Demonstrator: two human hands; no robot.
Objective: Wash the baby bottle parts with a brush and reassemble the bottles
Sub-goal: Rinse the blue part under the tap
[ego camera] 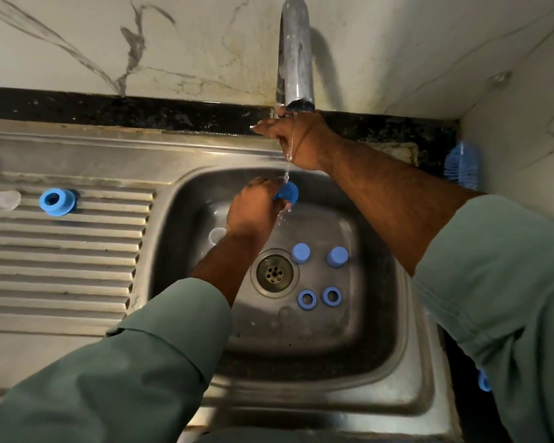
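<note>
So the whole setup is a stainless steel sink unit [422, 362] with a ribbed drainboard [61, 266] on the left side. On the ribs, up near the far left, sits a blue ring collar [57, 201] and just beside it a clear teat [1, 198]. Down in the basin, around the drain [274, 272], there are two blue caps [300, 252] [337, 257] side by side and two blue rings [306, 299] [332, 296] in front of them. A clear part [216, 235] lies at the left of the basin, too blurry to name. A blue brush [462, 164] rests on the dark counter ledge [125, 111] at the far right corner.
</note>
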